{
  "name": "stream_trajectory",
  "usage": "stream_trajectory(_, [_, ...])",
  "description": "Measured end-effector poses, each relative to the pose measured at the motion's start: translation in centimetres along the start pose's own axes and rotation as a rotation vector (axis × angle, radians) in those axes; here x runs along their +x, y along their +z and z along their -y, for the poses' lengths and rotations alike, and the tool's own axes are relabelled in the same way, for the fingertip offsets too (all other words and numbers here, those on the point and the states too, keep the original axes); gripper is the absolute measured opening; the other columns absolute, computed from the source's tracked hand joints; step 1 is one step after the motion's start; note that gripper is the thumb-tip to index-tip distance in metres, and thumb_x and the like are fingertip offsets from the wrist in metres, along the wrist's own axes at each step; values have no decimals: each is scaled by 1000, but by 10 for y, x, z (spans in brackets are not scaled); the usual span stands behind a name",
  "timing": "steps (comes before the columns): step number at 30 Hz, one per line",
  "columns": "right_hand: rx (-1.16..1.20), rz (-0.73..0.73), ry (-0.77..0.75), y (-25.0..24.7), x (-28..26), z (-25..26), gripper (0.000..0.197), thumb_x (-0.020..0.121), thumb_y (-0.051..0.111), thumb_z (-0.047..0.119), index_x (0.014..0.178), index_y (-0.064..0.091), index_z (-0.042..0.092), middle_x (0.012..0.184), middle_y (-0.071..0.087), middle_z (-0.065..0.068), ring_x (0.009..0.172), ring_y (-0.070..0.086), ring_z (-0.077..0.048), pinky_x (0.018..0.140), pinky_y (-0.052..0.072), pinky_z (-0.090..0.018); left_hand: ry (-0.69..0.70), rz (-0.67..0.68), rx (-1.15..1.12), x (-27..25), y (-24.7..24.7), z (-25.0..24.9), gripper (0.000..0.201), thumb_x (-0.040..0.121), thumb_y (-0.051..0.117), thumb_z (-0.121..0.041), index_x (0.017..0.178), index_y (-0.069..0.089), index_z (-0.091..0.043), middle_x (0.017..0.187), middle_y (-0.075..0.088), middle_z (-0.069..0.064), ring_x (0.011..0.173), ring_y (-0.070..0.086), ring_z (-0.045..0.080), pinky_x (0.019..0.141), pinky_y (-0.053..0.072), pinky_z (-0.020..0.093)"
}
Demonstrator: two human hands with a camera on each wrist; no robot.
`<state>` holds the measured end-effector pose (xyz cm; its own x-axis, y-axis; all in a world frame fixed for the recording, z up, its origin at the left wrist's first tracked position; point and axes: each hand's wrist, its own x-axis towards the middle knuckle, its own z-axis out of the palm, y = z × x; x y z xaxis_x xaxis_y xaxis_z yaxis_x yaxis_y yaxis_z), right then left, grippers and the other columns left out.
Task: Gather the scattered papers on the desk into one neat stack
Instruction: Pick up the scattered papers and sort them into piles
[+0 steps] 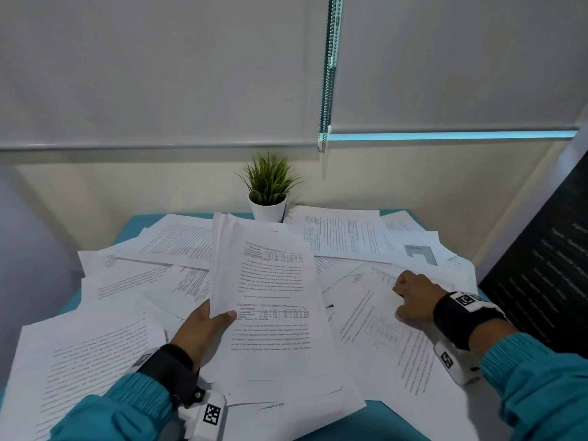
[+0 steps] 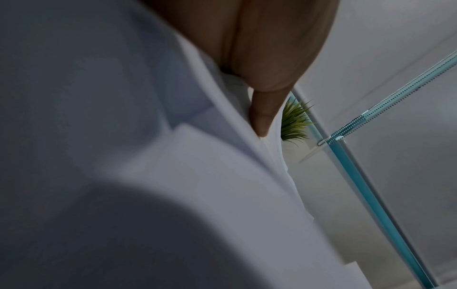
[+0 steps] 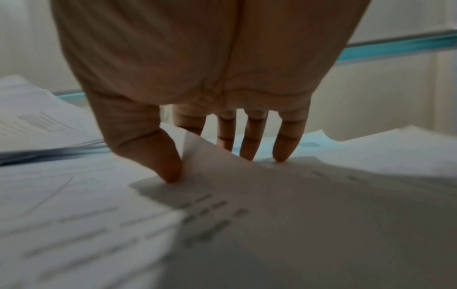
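The left hand [image 1: 203, 326] grips a small sheaf of papers [image 1: 270, 297] by its left edge, thumb pressed on the printed top page and the fingers hidden underneath, so that the far end of the sheaf lifts off the mess while its near end seems to rest on the sheets below. From the left wrist view the thumb [image 2: 263, 115] can be seen pinching several layered page edges together. Over on the right, the right hand [image 1: 413, 296] is down among the loose sheets with its fingers curled; the wrist view shows its thumb [image 3: 168, 166] and fingers [image 3: 284, 144] closing on the raised corner of one sheet [image 3: 272, 205], which curls up between them. That sheet looks like the next one to join the sheaf. As for progress, I would judge this an early stage: only a handful of pages are gathered, and their edges are not yet squared. Loose sheets [image 1: 95, 345] cover almost the whole teal worktop [image 1: 140, 222], overlapping at every angle, from the near left corner to the far right, where one page with a grey diagram [image 1: 420, 253] lies near the edge. A small potted plant [image 1: 269, 192] stands at the far middle, with papers touching its white pot. Most of the collecting and all of the final aligning seem to lie ahead.
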<state>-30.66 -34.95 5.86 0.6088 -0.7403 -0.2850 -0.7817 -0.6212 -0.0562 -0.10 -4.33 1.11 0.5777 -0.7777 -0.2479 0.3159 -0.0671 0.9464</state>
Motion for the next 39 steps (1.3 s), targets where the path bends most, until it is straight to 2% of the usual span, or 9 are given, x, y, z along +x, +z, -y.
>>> stream_trajectory(4, [41, 41, -18, -1, 1, -1, 29, 64, 61, 37, 63, 32, 32, 95, 35, 14, 93, 40, -15, 77, 40, -26, 9, 13, 25, 0, -3, 0, 50, 83, 70, -13, 131, 56, -8, 123, 68, 14, 116, 63, 35, 108, 41, 54])
stream_trajectory(8, [135, 44, 29, -6, 3, -2, 30, 58, 63, 34, 75, 39, 25, 86, 54, 7, 79, 54, -17, 63, 44, -29, -5, -4, 35, 0, -3, 0, 44, 89, 67, -9, 132, 56, -8, 123, 69, 13, 115, 63, 35, 107, 43, 53])
stream_trajectory(12, [52, 2, -57, -20, 4, -4, 26, 60, 54, 25, 60, 29, 18, 65, 42, 3, 60, 39, -17, 56, 29, -32, -1, -9, 73, 1, -5, 0, 40, 91, 65, -8, 131, 57, -10, 122, 69, 11, 115, 64, 33, 107, 42, 53])
stream_trajectory(16, [137, -260, -83, -49, -8, -6, 25, 79, 58, 18, 62, 41, 21, 70, 50, 3, 70, 48, -20, 59, 30, -30, -7, 9, 87, 0, -4, -2, 47, 84, 70, -16, 129, 58, -12, 122, 70, 11, 115, 64, 33, 107, 43, 52])
stream_trajectory(25, [527, -846, -113, -126, -52, 9, 6, 86, 64, 16, 82, 60, 13, 81, 60, -2, 76, 54, -20, 69, 36, -23, -32, 0, 62, 2, -5, -1, 37, 95, 59, -3, 131, 56, -7, 123, 68, 13, 116, 63, 34, 108, 42, 53])
stream_trajectory(29, [871, -1020, -48, -150, -66, 26, 7, 86, 63, 18, 92, 60, 16, 84, 59, 1, 66, 52, -4, 65, 40, -13, -36, -7, -14, 1, 1, -3, 45, 93, 55, 6, 136, 49, -2, 129, 63, 19, 121, 58, 36, 109, 40, 48])
stream_trajectory(32, [1148, -1013, -9, -143, -61, 38, 13, 85, 64, 13, 98, 62, 12, 82, 59, -3, 59, 51, 1, 48, 37, 1, -18, -4, -38, -3, 6, -7, 62, 76, 62, -2, 137, 48, -1, 130, 61, 21, 120, 58, 37, 110, 39, 49])
stream_trajectory(36, [1374, -853, 70, -93, -37, 62, 17, 85, 62, -2, 97, 57, 8, 66, 50, -1, 42, 46, 7, 44, 37, -4, 3, 25, 2, -6, 6, -11, 61, 74, 61, -11, 134, 52, -4, 126, 66, 15, 119, 60, 34, 110, 39, 51])
stream_trajectory(39, [1394, -657, 127, -42, -17, 83, 15, 81, 62, -3, 93, 59, 6, 75, 58, -8, 69, 54, -16, 54, 44, -18, 3, 31, -29, -8, 10, -16, 59, 73, 59, -11, 132, 53, -6, 126, 66, 12, 119, 60, 30, 109, 40, 45])
